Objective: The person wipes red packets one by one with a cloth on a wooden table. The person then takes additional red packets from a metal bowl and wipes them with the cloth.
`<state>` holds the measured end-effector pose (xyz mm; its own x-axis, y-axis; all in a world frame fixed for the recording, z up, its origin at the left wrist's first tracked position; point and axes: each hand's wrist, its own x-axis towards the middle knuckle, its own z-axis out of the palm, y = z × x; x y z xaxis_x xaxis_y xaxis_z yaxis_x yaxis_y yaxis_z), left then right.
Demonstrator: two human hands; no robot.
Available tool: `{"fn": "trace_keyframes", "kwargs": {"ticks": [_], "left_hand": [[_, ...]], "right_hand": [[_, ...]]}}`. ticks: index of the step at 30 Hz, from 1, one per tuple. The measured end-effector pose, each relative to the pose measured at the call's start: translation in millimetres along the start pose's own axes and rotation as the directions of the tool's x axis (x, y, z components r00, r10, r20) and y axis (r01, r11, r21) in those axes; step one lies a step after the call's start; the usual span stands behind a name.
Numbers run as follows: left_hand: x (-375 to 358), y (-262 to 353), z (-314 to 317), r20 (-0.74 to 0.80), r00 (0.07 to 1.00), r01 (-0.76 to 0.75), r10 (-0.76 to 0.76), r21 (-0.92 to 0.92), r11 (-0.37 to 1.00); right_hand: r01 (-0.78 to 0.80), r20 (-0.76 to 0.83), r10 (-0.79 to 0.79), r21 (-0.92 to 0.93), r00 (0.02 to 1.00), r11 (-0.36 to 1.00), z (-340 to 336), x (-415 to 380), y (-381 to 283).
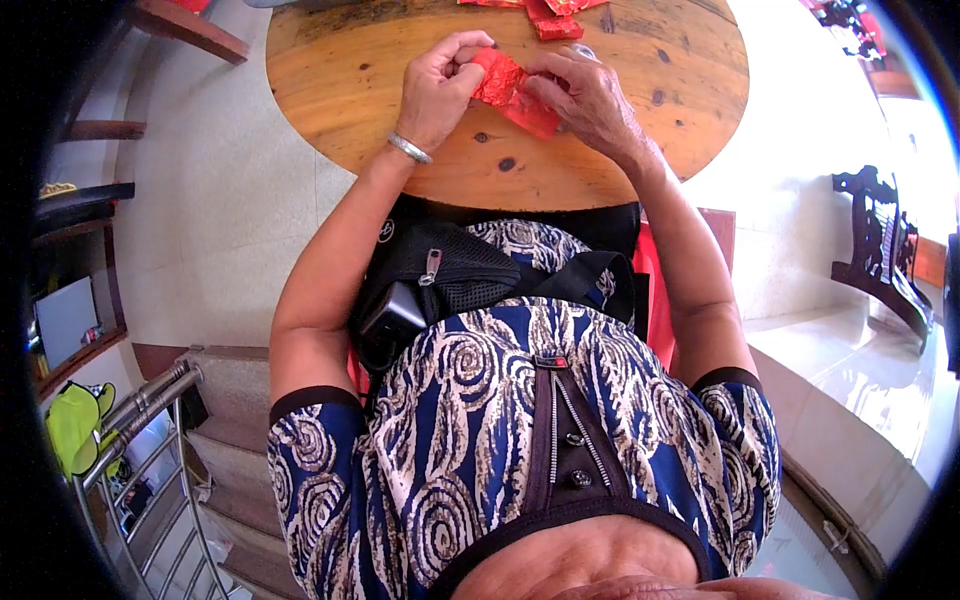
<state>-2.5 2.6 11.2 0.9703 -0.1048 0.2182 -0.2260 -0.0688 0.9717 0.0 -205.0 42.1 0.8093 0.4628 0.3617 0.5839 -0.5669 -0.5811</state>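
Crinkled red paper (pixel 497 82) is stretched between my two hands above the wooden table (pixel 400 130). My left hand (pixel 443 88) pinches its left side between thumb and fingers, and a silver bracelet (pixel 410 149) circles that wrist. On the other side, my right hand (pixel 590 100) has its thumb and fingers closed on the right part of the paper, where a smoother red flap hangs down toward me. A small clear, shiny object (pixel 583 51) shows behind my right hand; what it is I cannot tell.
More red packets (pixel 553 20) lie at the table's far edge. A black bag (pixel 450 270) rests on my lap. Stairs with a metal railing (pixel 180 380) are at the lower left. A dark carved wooden chair (pixel 880 260) stands at the right.
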Motion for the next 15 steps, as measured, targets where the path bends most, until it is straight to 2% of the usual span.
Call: {"fn": "trace_keyframes", "kwargs": {"ticks": [1, 3, 4, 6, 10, 12, 13, 15], "left_hand": [[0.8, -1.8, 0.8, -0.001, 1.0, -0.001, 0.001, 0.0, 1.0], [2.1, -4.8, 3.1, -0.021, 0.999, -0.032, 0.029, -0.139, 0.99], [2.1, -5.6, 2.2, -0.021, 0.999, -0.031, 0.029, -0.139, 0.99], [2.2, -7.4, -0.6, -0.024, 0.999, -0.03, 0.03, -0.026, 0.999], [4.3, -9.3, 0.7, -0.038, 0.999, -0.001, -0.004, -0.138, 0.99], [4.3, -9.0, 1.8, 0.003, 0.997, 0.073, -0.075, -0.297, 0.952], [4.3, -10.4, 2.4, 0.004, 0.997, 0.073, -0.075, -0.296, 0.952], [3.9, -10.7, 4.6, 0.103, 0.979, 0.201, -0.174, -0.418, 0.886]], "right_hand": [[0.001, 0.0, -0.001, 0.0, 1.0, 1.0, 0.7, -0.6, 0.0], [-0.241, 0.02, 0.241, 0.167, 0.97, 0.956, 3.4, -2.5, 0.8], [-0.241, 0.021, 0.241, 0.166, 0.97, 0.956, 4.1, -3.3, 5.3], [-0.326, 0.24, 0.274, 0.218, 0.931, 0.92, 2.4, -1.7, 12.5], [-0.419, 0.223, 0.366, 0.277, 0.903, 0.865, 4.9, -2.6, 3.9], [-0.471, 0.224, 0.416, 0.499, 0.881, 0.727, 5.9, -2.2, 2.9], [-0.47, 0.224, 0.416, 0.5, 0.881, 0.727, 5.7, -2.1, 3.0], [-0.5, 0.276, 0.44, 0.666, 0.855, 0.554, 5.1, -1.7, 3.2]]}}
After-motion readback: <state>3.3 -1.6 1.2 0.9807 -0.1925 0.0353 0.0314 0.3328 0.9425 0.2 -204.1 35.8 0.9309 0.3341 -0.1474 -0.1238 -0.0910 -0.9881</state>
